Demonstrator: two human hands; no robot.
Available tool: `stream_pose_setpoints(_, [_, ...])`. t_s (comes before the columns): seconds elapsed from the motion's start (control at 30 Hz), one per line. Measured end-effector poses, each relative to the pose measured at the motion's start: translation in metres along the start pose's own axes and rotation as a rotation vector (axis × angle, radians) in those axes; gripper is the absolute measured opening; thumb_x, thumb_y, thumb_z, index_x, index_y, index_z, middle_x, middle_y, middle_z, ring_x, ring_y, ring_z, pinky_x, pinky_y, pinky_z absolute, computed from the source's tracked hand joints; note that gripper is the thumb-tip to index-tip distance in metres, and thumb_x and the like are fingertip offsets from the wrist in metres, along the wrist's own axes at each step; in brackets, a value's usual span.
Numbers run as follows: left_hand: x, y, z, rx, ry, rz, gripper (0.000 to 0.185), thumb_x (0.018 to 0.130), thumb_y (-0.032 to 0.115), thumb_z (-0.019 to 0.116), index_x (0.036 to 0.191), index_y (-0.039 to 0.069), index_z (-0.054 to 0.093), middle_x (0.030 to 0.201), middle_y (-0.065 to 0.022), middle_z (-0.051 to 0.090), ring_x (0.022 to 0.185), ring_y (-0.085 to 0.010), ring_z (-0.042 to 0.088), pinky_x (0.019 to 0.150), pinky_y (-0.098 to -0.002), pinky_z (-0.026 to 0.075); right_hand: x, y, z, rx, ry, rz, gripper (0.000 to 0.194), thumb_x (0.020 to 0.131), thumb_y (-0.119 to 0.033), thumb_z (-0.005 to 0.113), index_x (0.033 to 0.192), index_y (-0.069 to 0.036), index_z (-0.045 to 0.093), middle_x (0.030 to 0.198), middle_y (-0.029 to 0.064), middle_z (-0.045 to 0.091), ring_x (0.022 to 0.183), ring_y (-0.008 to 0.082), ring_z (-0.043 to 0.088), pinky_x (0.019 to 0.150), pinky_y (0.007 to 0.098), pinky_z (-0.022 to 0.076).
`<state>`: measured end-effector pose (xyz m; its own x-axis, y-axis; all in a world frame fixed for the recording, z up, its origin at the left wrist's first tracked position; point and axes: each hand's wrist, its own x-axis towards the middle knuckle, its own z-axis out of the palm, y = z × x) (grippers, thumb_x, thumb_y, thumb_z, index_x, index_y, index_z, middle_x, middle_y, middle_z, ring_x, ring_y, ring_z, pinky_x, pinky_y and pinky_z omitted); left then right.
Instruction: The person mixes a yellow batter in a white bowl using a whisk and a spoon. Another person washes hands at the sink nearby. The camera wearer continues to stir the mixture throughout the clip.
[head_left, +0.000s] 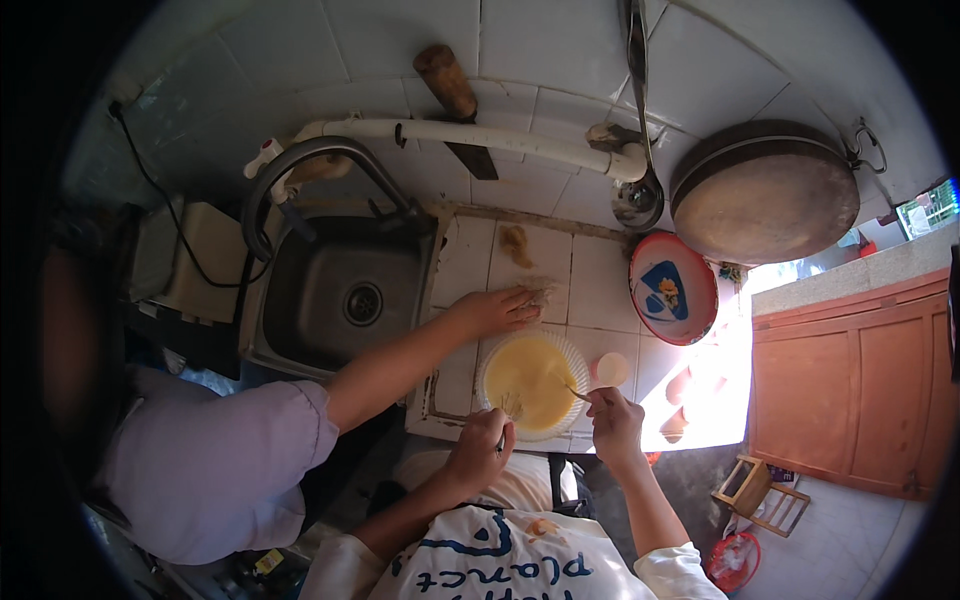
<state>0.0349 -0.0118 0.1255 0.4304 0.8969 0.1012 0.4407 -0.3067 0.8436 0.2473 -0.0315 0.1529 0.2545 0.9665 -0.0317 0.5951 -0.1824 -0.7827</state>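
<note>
A ribbed clear bowl of yellow liquid, like beaten egg, stands near the front edge of the tiled counter. My left hand grips the handle of a wire whisk; the whisk's head dips into the liquid at the near left. From the right side, my right hand holds a thin metal utensil, with its end over or in the liquid. I cannot tell whether it is a spoon or a fork. Just right of the bowl sits a small pale cup.
Another person's hand presses a whitish cloth or wrap on the counter behind the bowl. A steel sink lies left. At right are a red-rimmed enamel basin and several eggs in glare. A wok and ladle hang behind.
</note>
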Motion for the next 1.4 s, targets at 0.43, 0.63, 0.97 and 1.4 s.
stream_pose_setpoints(0.43, [0.005,-0.005,0.014,-0.036,-0.012,0.077,0.007,0.083,0.002,0.057,0.084,0.002,0.050,0.080,-0.0161,0.054,0.077,-0.0360,0.053,0.072,-0.0423,0.040,0.012,0.012,0.017,0.031,0.035,-0.134,0.013,0.092,-0.006,0.052,0.093,0.003,0.062,0.072,0.0121,0.066,0.058,0.0161,0.064,0.054,0.0267,0.0508])
stream_pose_setpoints(0.63, [-0.013,-0.001,-0.003,-0.030,-0.111,0.087,0.009,0.081,0.002,0.058,0.082,0.003,0.049,0.076,-0.0154,0.055,0.075,-0.0351,0.055,0.071,-0.0431,0.040,0.026,0.013,0.025,0.313,-0.165,-0.157,0.007,0.088,-0.002,0.056,0.092,0.001,0.060,0.078,0.0146,0.064,0.065,0.0265,0.065,0.058,0.0326,0.0511])
stream_pose_setpoints(0.97, [-0.023,0.004,-0.012,0.002,-0.056,0.092,0.012,0.079,0.000,0.060,0.082,0.003,0.049,0.076,-0.0148,0.055,0.076,-0.0353,0.055,0.073,-0.0427,0.041,0.032,-0.012,0.004,-0.033,-0.006,-0.520,0.006,0.085,-0.003,0.061,0.089,0.000,0.058,0.077,0.0131,0.064,0.064,0.0287,0.062,0.055,0.0359,0.0490])
stream_pose_setpoints(1.4, [-0.024,0.006,-0.015,-0.014,-0.045,0.075,0.013,0.080,-0.001,0.060,0.083,0.003,0.048,0.076,-0.0149,0.055,0.074,-0.0341,0.055,0.074,-0.0422,0.041,0.035,-0.006,0.014,0.068,0.046,-0.398,0.004,0.086,-0.001,0.059,0.089,0.001,0.060,0.076,0.0138,0.063,0.066,0.0262,0.064,0.057,0.0328,0.0497])
